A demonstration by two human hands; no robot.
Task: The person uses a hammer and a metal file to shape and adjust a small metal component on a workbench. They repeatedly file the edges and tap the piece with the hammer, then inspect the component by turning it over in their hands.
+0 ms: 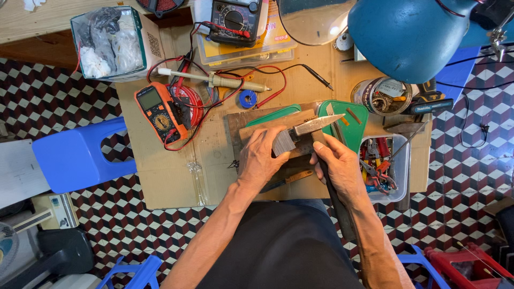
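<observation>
Both forearms reach forward; left hand (261, 158) lies palm-down, fingers curled; right hand (341, 167) closed in a grip.

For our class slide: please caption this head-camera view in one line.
Left hand steadies a small grey block while right hand holds long-nosed pliers.

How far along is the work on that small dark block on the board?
Done: tools are laid out, orange multimeter and soldering iron lying aside. In hand: the left hand pins a small dark block on the wooden board; the right hand sets long metal pliers against it. Left: the block looks intact, nothing visibly separated from it.
</observation>
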